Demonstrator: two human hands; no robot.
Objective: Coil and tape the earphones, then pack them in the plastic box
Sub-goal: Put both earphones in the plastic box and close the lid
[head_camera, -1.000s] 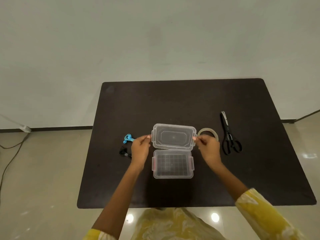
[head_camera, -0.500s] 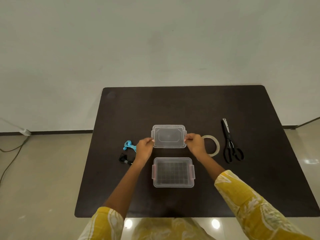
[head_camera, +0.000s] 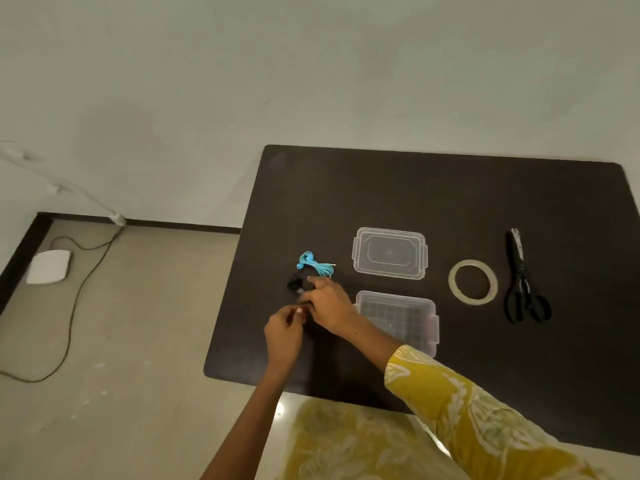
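A: Nearest entry, lower centre of frame. Left hand, fingers curled in, thumb and forefinger tips pinched together. What sits in the pinch is too small and dark to make out.

B: Right hand?

A: Just above the left one, reaching across from the yellow sleeve. Forefinger stretched out toward the black earphones, tip beside them; the other fingers bend down to meet the left fingertips. Whether it grips a cord, cannot tell.

B: Both hands over the table?

A: Yes, near its left edge. Black earphones lie on the table at the right fingertip. Blue earphones just beyond, a loose bundle, touched by neither hand.

B: The box?

A: Clear plastic box right of the hands, open, wrist passing its near left corner. Its lid lies flat farther back, apart from it.

B: Further right?

A: Roll of tape, then black scissors, flat on the table, apart from each other.
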